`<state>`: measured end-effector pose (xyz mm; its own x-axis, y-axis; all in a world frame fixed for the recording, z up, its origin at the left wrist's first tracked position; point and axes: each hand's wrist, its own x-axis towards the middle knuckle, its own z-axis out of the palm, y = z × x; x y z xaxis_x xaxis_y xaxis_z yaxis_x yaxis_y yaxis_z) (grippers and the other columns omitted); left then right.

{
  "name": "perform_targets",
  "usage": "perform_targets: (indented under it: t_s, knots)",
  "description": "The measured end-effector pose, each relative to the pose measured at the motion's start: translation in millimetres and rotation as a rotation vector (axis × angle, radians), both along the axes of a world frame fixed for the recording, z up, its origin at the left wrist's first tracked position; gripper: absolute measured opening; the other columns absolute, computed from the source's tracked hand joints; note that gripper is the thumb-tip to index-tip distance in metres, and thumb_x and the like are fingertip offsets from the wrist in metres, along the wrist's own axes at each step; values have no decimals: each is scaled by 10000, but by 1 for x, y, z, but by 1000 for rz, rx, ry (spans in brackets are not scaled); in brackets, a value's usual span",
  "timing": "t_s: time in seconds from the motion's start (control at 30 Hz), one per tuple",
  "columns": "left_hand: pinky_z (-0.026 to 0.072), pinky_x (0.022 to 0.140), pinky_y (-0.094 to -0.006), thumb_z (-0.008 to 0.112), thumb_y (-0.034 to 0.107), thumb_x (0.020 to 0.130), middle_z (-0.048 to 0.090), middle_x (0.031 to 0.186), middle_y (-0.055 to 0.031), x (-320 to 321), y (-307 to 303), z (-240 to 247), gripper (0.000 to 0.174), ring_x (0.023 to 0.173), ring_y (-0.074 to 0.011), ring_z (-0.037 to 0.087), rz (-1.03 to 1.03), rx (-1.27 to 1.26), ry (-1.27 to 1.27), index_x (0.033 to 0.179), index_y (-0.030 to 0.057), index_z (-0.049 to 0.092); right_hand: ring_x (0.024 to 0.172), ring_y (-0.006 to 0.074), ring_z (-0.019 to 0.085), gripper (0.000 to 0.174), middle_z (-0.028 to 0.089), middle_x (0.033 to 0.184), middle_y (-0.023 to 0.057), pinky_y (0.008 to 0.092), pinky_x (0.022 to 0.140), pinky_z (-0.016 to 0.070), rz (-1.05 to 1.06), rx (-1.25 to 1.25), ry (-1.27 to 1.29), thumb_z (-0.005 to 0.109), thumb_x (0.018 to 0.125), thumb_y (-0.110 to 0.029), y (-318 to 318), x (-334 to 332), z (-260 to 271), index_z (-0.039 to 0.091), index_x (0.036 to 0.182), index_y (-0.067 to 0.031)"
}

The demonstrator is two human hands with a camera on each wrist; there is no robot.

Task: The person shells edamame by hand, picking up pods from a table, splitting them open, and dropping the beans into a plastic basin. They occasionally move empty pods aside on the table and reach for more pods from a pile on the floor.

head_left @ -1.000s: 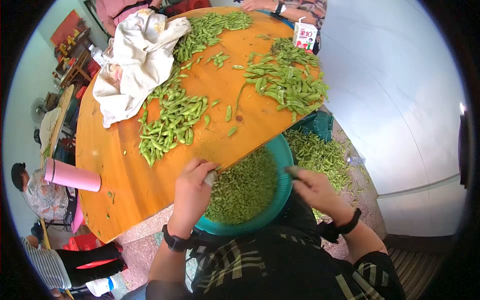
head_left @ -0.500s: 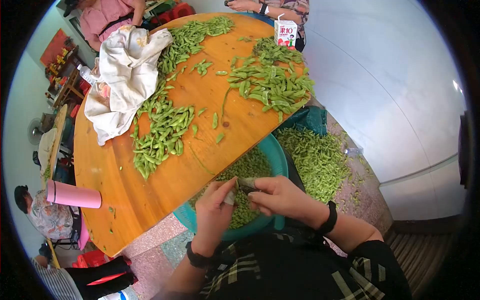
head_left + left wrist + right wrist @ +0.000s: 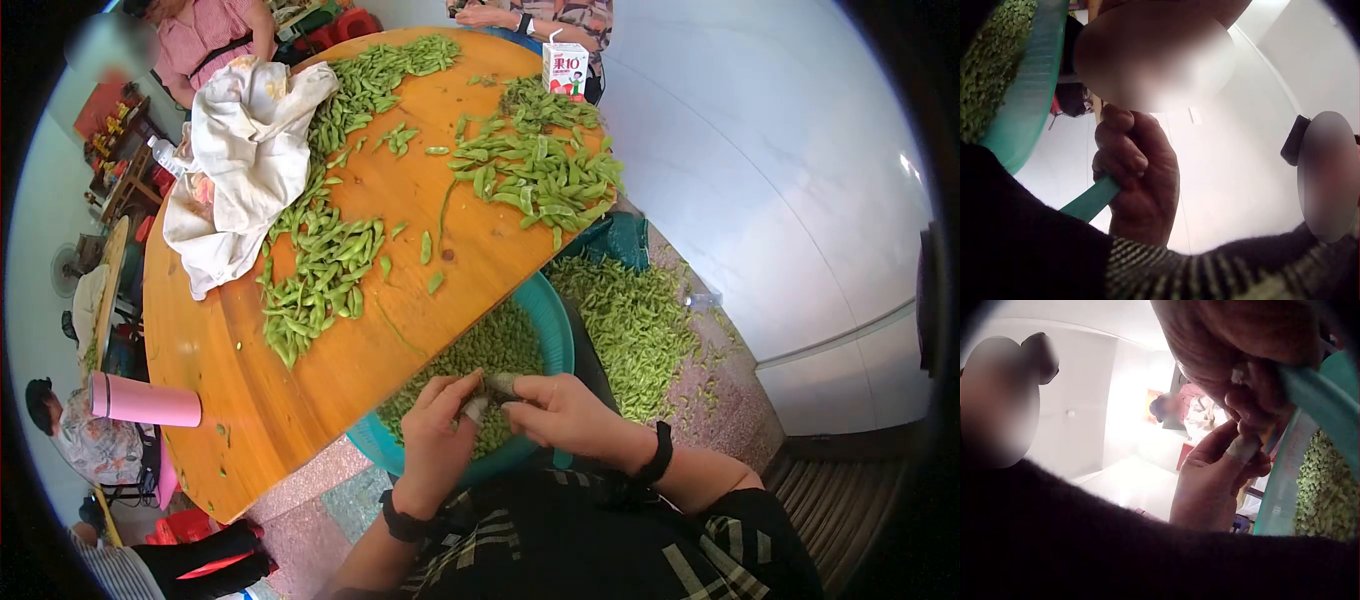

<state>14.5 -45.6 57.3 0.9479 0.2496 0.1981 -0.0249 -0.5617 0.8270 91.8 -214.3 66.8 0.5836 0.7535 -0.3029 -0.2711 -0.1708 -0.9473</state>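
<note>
Over a teal basin [image 3: 560,325] of shelled green beans [image 3: 505,335], my two hands meet fingertip to fingertip in the head view. My left hand [image 3: 432,435] pinches a small bean pod, mostly hidden by the fingers. From the other side my right hand [image 3: 575,412] pinches at the same pod, its fingers curled. A pale wrap [image 3: 474,408] covers the left thumb, and a greyish wrap [image 3: 502,383] the right one. The right wrist view shows the wrapped left thumb [image 3: 1244,449] close below the right fingers.
Unshelled pods [image 3: 325,265] lie in heaps on the round wooden table [image 3: 270,400], beside a white cloth [image 3: 240,150]. A pink tumbler [image 3: 147,399] and a drink carton [image 3: 566,70] stand on it. Empty-looking pods [image 3: 630,330] pile on the floor at right. Other people sit around.
My right hand, apart on the right a second ago, has come left to meet the left hand. Both have since sunk slightly lower over the basin.
</note>
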Motion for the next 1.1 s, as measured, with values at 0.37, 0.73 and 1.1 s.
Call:
perform_targets:
  t_s: [0.37,0.73,1.1]
  knots:
    - [502,660,-269,641,-40,789,624,897,-114,-3,13,-5,289,766,-208,634,-48,101,-50,1075,0,649,576,40,445,132,501,645,-38,227,505,353,-131,64,33,534,915,-123,19,-12,-19,571,828,-30]
    - [484,682,-240,517,85,952,617,865,-39,-3,38,-34,249,727,-117,599,-102,-929,280,1164,-4,612,556,26,405,103,512,698,-39,188,486,292,-235,111,341,524,918,-87,27,-13,-21,609,945,-36]
    - [494,628,-231,535,96,962,643,929,-48,4,34,-33,267,718,-94,609,-143,-645,248,1197,-23,579,598,62,461,205,539,674,-19,255,536,392,-223,11,-105,527,894,-75,35,-15,-15,631,1058,-11]
